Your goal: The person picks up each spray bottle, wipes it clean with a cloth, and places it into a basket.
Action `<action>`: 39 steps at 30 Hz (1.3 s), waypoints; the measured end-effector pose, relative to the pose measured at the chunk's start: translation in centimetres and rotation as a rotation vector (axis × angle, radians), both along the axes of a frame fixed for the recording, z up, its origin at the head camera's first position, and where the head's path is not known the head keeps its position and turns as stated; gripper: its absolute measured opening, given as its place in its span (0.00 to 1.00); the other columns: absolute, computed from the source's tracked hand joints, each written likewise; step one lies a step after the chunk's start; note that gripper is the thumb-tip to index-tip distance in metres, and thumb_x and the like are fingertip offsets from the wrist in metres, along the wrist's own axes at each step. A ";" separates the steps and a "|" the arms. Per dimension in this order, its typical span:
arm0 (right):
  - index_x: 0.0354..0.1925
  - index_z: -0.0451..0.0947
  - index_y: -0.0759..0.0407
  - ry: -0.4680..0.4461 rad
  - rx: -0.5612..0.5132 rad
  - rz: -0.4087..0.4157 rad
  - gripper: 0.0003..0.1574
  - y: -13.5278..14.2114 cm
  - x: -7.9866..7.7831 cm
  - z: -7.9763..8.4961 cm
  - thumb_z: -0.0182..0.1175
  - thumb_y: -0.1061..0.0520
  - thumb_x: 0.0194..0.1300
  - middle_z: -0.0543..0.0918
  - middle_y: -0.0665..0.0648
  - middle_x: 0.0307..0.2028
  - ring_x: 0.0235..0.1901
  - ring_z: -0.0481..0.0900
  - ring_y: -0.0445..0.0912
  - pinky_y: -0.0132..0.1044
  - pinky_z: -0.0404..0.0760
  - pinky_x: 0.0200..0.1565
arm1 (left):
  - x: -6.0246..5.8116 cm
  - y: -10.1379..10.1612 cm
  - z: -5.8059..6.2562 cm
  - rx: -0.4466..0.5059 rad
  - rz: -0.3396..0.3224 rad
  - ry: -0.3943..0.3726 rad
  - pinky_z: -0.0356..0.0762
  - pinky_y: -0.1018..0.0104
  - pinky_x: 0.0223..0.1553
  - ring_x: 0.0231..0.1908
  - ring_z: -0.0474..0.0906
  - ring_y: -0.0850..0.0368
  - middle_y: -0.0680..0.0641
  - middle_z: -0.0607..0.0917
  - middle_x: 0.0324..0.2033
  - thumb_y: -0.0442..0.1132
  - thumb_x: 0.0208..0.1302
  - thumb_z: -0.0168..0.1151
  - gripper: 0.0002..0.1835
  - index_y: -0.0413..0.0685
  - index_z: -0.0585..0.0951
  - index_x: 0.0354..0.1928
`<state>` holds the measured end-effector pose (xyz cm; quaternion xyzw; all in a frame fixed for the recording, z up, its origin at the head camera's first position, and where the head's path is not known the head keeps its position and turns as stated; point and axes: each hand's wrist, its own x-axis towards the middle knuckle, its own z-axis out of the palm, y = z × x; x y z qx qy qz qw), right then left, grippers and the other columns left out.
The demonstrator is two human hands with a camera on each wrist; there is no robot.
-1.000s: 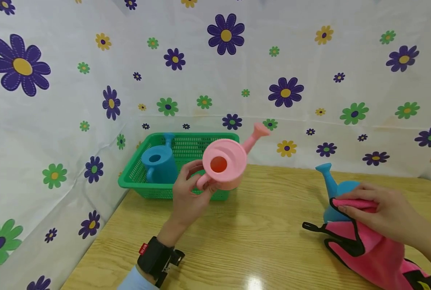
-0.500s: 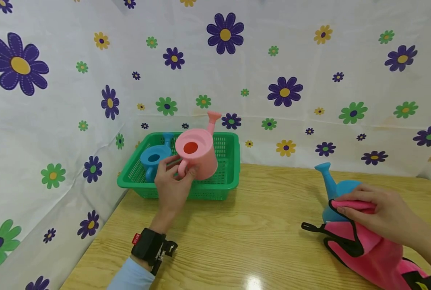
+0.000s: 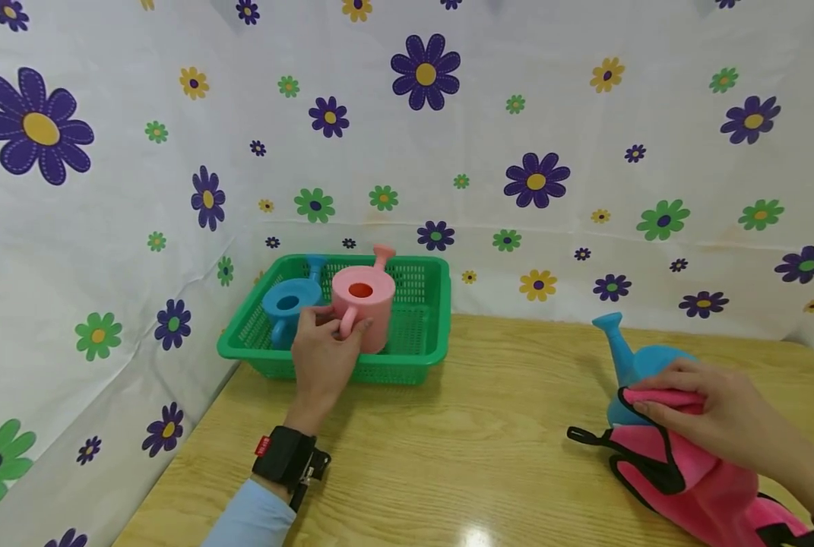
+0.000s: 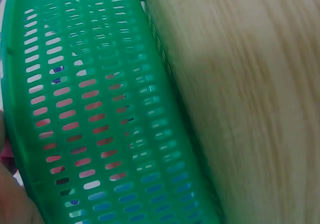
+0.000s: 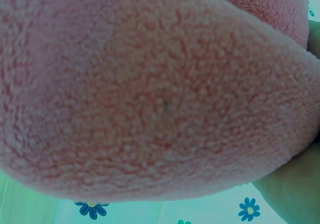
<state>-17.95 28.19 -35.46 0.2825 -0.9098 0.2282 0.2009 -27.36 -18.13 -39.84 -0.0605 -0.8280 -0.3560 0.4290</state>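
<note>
My left hand point(image 3: 326, 363) grips the handle of a pink watering can point(image 3: 372, 315), which is upright inside the green basket point(image 3: 407, 372). Beside it in the basket stands a blue watering can point(image 3: 290, 300). In the left wrist view, pink and blue show through the slots of the basket wall point(image 4: 95, 102). On the right, my right hand point(image 3: 724, 410) pinches a pink cloth point(image 3: 711, 486) with black edging and a loop. Behind that hand is a second blue watering can point(image 3: 656, 363), partly hidden by hand and cloth. The cloth point(image 5: 160, 99) fills most of the right wrist view.
The basket stands at the back left of the wooden table point(image 3: 461, 441), near the flowered backdrop point(image 3: 475, 137). Bare tabletop lies between the basket and the blue can on the right.
My left hand has carried the pink watering can leftward and down, from over the basket's right side into the basket. My right hand and the cloth have barely moved.
</note>
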 end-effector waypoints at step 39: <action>0.51 0.82 0.61 -0.165 0.013 -0.168 0.29 1.0 1.1 -0.7 0.75 0.59 0.48 0.86 0.68 0.39 0.35 0.79 0.57 0.30 0.81 0.19 | -0.2 -0.3 0.8 -0.151 0.063 -0.235 0.84 0.45 0.32 0.31 0.74 0.40 0.32 0.71 0.41 0.31 0.57 0.66 0.12 0.33 0.81 0.42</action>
